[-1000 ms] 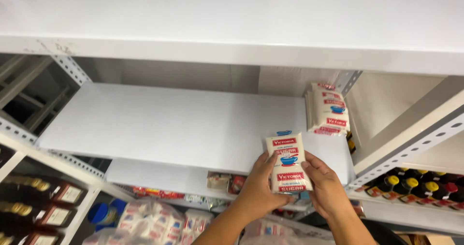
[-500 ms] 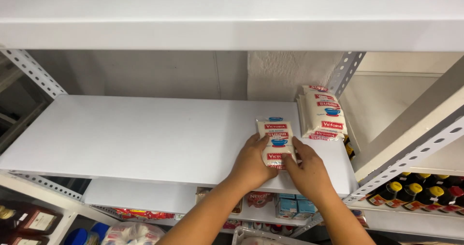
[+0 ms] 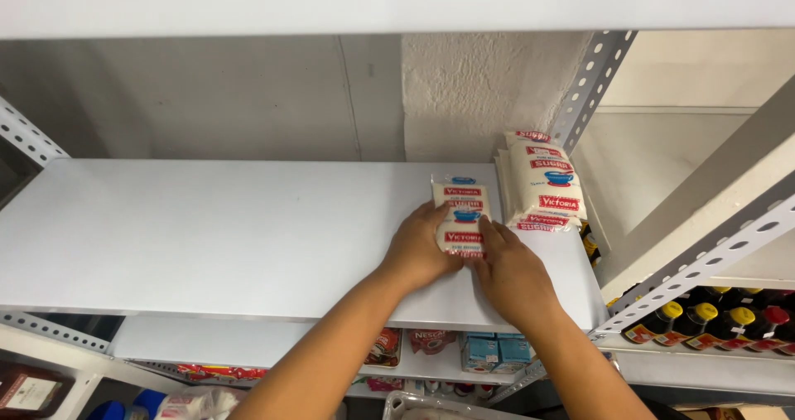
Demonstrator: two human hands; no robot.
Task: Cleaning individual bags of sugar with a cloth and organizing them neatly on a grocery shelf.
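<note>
Both hands are gripping one small white packet (image 3: 460, 217) lying flat on the smooth white metal shelf (image 3: 207, 238): the left hand (image 3: 421, 250) is cupping its left edge, the right hand (image 3: 509, 272) pinching its near right corner. It is looking soft, pliable, probably light; the side edges suit holding. Just beyond, a stack of like packets (image 3: 545, 184) is sitting against the rough plaster wall (image 3: 480, 89).

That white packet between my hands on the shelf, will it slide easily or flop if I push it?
The white packet lies flat on the smooth white shelf, so it probably slides easily. Its glossy wrap looks slippery. It seems packed full like the stack of packets beside it, so likely firm and fairly heavy.
</note>
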